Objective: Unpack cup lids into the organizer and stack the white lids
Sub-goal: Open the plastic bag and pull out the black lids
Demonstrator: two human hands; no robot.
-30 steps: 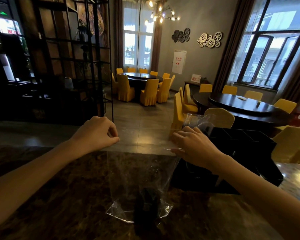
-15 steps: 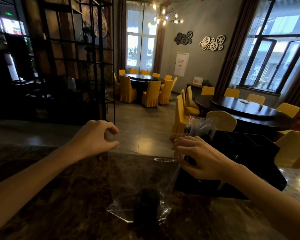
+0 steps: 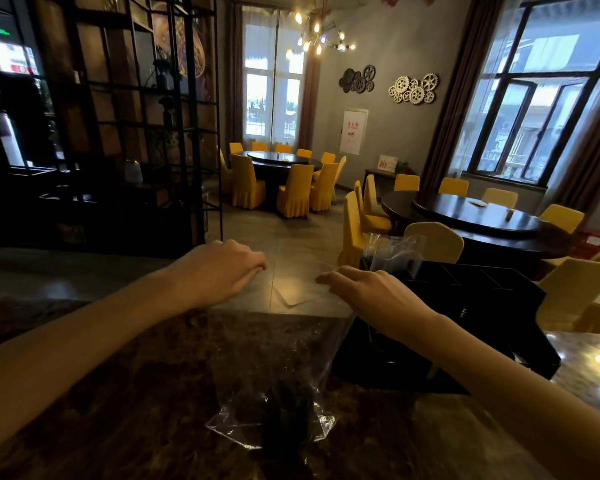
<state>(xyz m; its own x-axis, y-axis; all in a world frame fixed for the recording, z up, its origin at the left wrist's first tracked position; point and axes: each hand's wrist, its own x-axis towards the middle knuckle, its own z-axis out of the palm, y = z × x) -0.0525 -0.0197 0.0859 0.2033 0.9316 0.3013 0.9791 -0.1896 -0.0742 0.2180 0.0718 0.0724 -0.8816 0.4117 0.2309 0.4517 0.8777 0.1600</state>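
A white wall poster (image 3: pixel 353 131) bears red characters, too small to read. The small red-and-white sign (image 3: pixel 387 163) below and the green glowing sign (image 3: pixel 1 31) are equally unreadable.

Bare, sleeveless forearms (image 3: pixel 84 344)

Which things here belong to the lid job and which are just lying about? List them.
Part of the job:
clear bag, top pinched by left hand and right hand
dark lids at its bottom
black organizer
second bag standing in it

Just lying about:
yellow chairs
round tables
black shelf
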